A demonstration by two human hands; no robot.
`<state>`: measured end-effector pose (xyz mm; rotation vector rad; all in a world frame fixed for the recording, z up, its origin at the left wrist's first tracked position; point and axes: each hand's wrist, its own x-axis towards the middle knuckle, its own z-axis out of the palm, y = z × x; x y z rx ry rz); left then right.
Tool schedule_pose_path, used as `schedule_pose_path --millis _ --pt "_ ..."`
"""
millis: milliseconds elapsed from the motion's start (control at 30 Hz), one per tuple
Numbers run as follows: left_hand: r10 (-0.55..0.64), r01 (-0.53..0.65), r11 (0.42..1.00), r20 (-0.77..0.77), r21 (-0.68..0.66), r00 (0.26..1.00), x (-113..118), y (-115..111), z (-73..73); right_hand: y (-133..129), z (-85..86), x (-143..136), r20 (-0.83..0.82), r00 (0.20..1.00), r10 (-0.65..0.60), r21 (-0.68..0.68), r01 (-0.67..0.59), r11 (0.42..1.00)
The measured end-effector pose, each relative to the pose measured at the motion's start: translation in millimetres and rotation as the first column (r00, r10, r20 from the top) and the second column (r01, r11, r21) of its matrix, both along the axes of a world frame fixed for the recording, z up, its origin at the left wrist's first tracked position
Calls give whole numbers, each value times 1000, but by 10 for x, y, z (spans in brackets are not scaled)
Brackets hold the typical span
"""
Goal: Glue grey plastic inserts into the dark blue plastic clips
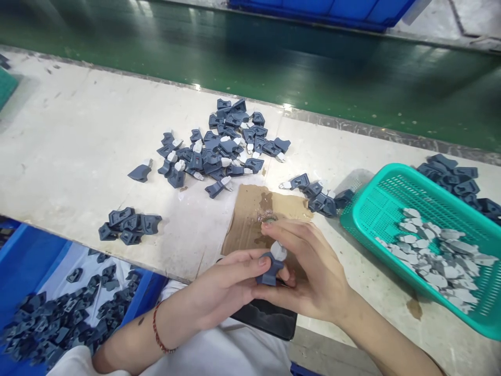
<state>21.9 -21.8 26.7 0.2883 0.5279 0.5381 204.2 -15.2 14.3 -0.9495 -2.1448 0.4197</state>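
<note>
Close to the table's front edge, my left hand [238, 274] grips a dark blue-grey plastic piece [268, 272] between thumb and fingers. A small white insert [278, 251] sticks up from its top. Around the right side of this piece curves my right hand [319, 271], its fingers apart and stretched forward; whether its palm touches the insert I cannot tell. Beneath both hands lie a brown cardboard sheet [245, 222] and a black phone-like slab [270, 317], partly covered by them.
A pile of blue-grey pieces [213, 156], many with white inserts, lies ahead. Smaller groups sit left [131, 223] and right [323, 201]. The green basket [385, 261] holds white inserts. A blue bin [43, 245] at lower left contains more pieces. A green belt [250, 62] runs behind.
</note>
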Motion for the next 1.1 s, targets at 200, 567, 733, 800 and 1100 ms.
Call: schedule_pose_path --millis 200,567,733,800,1100 --pt "126 -38 960 -307 279 943 -50 -20 -7 -15 27 8 -16 1000 -17 3 17 1000" --pt "15 6 995 -216 97 976 -40 -59 39 -10 26 37 -3 1000 10 -36 -10 999" --pt "39 47 963 -308 266 951 -71 -82 31 -5 33 52 -13 1000 21 -4 -21 1000" --pt "62 83 929 -373 360 926 -79 -83 44 1 34 52 -11 1000 18 -10 -19 1000" --pt "39 107 890 -307 444 951 -27 -39 78 8 41 40 11 1000 5 17 -5 1000"
